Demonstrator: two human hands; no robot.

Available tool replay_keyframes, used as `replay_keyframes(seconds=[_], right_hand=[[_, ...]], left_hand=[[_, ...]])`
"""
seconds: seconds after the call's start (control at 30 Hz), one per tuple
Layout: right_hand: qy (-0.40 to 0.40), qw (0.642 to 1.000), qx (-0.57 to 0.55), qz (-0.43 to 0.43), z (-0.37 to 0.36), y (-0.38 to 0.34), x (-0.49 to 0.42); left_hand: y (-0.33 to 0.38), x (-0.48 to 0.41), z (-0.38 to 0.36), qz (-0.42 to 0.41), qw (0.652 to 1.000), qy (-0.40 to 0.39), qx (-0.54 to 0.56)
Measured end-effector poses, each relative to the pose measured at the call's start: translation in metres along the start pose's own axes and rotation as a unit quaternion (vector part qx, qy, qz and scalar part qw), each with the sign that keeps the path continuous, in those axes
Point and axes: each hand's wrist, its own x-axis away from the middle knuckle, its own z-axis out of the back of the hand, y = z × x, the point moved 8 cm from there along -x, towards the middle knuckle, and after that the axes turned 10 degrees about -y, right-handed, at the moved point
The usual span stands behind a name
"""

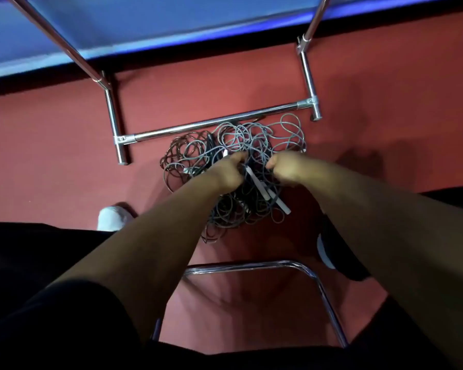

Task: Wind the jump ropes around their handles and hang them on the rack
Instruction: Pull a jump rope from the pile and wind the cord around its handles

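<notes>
Red flooring was spread beneath everything, and on it the jump ropes were heaped in one loose tangle of grey loops, with a brownish cord mixed in at the left edge. A pair of white handles was laid side by side across the heap, slanting toward the viewer. The left hand was curled at their upper end and appeared to grip them. The right hand was closed just beside it among the strands, but whether a cord was pinched could not be told. The step in hand was judged to be the first one, freeing a single rope from the pile, with nothing wound or hung yet. For the next move, one rope would need to be lifted clear and its cord teased out of the neighbouring loops before winding could be started. Just behind the heap the chrome base bar of the rack was seen; its hanging rail was cut off above. How many ropes were in the pile could not be counted. A chair frame, a white shoe and a dark shoe were seen nearer.
</notes>
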Motion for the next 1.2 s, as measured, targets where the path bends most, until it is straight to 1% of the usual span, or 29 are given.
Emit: replay_keyframes(seconds=[0.03, 0.07, 0.13, 0.2, 0.23, 0.3, 0.37, 0.43, 0.47, 0.57, 0.63, 0.67, 0.73, 0.83, 0.9, 1.0, 1.1, 1.2], right_hand=[[-0.011, 1.000, 0.008, 0.001, -0.002, 0.001, -0.002], [-0.006, 1.000, 0.002, 0.007, 0.000, 0.002, -0.002], [-0.004, 1.000, -0.009, 0.003, 0.000, 0.003, -0.001], [-0.008, 1.000, 0.000, 0.006, -0.001, 0.002, -0.004], [-0.009, 1.000, -0.005, 0.009, -0.001, 0.001, -0.007], [-0.014, 0.999, -0.026, 0.024, -0.002, -0.002, -0.010], [-0.015, 0.998, -0.042, 0.047, -0.002, -0.006, -0.009], [-0.012, 0.996, -0.057, 0.062, 0.004, -0.009, -0.009], [-0.002, 0.995, -0.070, 0.068, 0.009, -0.008, -0.006], [0.048, 0.983, -0.158, 0.085, 0.034, -0.008, 0.007], [0.087, 0.970, -0.199, 0.107, 0.054, -0.014, 0.023], [0.095, 0.966, -0.208, 0.121, 0.062, -0.019, 0.033], [0.091, 0.957, -0.235, 0.144, 0.075, -0.030, 0.053], [0.104, 0.934, -0.288, 0.185, 0.091, -0.043, 0.091], [0.120, 0.918, -0.312, 0.215, 0.100, -0.053, 0.117], [0.142, 0.904, -0.322, 0.244, 0.114, -0.069, 0.159], [0.177, 0.882, -0.338, 0.276, 0.135, -0.082, 0.211], [0.273, 0.850, -0.327, 0.311, 0.163, -0.088, 0.277]], left_hand=[[0.003, -0.005, -0.004, -0.003, 1.000, -0.009, -0.026], [0.006, -0.008, -0.005, 0.004, 0.998, -0.016, -0.054], [0.006, -0.014, -0.010, 0.035, 0.994, -0.019, -0.104], [0.007, -0.018, -0.005, 0.045, 0.989, 0.013, -0.141], [0.005, -0.019, -0.002, 0.048, 0.989, 0.034, -0.137], [0.001, -0.019, 0.004, 0.039, 0.994, 0.057, -0.087], [0.006, -0.017, 0.008, 0.013, 0.998, 0.055, 0.014], [0.019, -0.008, 0.019, -0.015, 0.990, 0.048, 0.130], [0.026, -0.003, 0.027, -0.025, 0.984, 0.050, 0.169], [0.045, 0.018, 0.060, -0.052, 0.976, 0.082, 0.193], [0.058, 0.039, 0.079, -0.070, 0.962, 0.101, 0.245], [0.064, 0.051, 0.086, -0.077, 0.947, 0.109, 0.291], [0.079, 0.078, 0.099, -0.084, 0.923, 0.124, 0.355], [0.108, 0.118, 0.121, -0.113, 0.898, 0.145, 0.401], [0.128, 0.144, 0.136, -0.132, 0.897, 0.157, 0.392], [0.156, 0.188, 0.161, -0.157, 0.914, 0.188, 0.324], [0.178, 0.235, 0.181, -0.180, 0.912, 0.206, 0.305], [0.199, 0.280, 0.190, -0.199, 0.923, 0.179, 0.276]])
